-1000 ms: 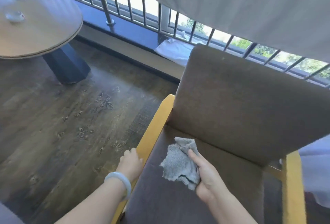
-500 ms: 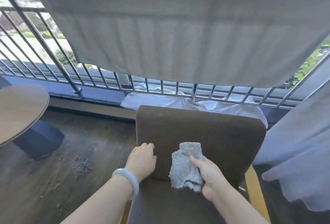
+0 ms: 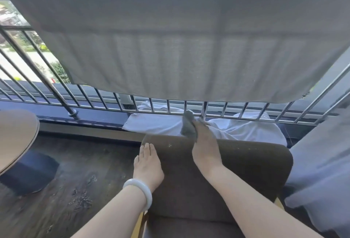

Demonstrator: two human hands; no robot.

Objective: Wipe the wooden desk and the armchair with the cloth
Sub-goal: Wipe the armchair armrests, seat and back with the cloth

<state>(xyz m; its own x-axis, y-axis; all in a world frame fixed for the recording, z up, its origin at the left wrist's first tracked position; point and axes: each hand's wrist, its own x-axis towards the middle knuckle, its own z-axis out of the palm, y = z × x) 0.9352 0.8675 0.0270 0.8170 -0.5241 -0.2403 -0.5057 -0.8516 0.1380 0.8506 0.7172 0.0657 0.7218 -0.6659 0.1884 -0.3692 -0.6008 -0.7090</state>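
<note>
Cloth (image 3: 187,126) soft, light; right hand (image 3: 205,147) clamps it, bunched, at backrest top.
Left hand (image 3: 147,163) flat, fingers together, steadying armchair (image 3: 236,163).

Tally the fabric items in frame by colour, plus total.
Grey: 3 — wiping cloth in the right hand, hanging sheet, curtain.
White: 1 — towel on the ledge.
Brown: 1 — armchair upholstery.
Total: 5
</note>
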